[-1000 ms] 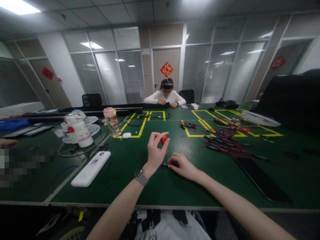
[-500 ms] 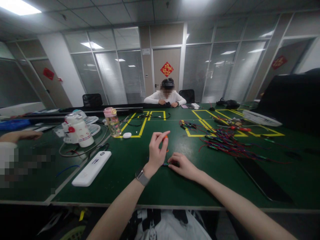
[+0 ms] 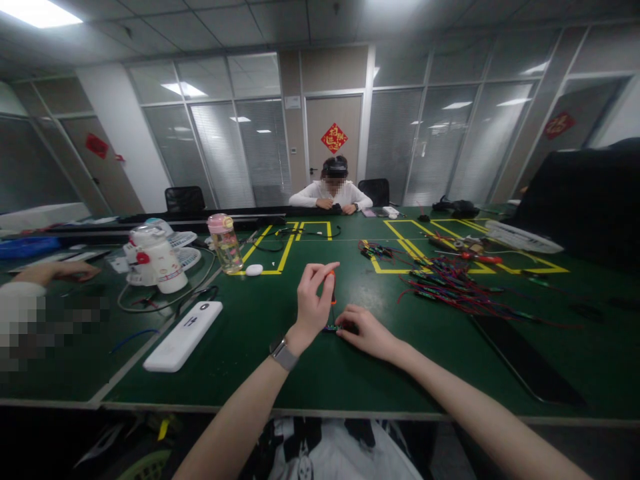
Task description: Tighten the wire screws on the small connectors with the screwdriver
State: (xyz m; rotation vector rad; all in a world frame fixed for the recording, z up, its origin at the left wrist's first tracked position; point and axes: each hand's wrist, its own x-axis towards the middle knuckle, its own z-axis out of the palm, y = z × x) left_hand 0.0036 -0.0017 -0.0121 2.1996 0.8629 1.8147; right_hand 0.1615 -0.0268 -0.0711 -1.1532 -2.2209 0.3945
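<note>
My left hand is raised over the green table, its fingertips pinched on the orange handle of a small screwdriver that stands upright. The tip of the tool points down at a small dark part on the table. My right hand lies low on the table with its fingers pressed on that part. A watch sits on my left wrist.
A pile of red and black wired parts lies to the right, a dark flat slab nearer me. To the left are a white flat device, a pink-lidded bottle and a white jug. One person sits opposite; another's hand rests at the left.
My left fingers have shifted round the orange handle and risen slightly. The person's hand at the left has reached further onto the table. My right hand has stayed put.
</note>
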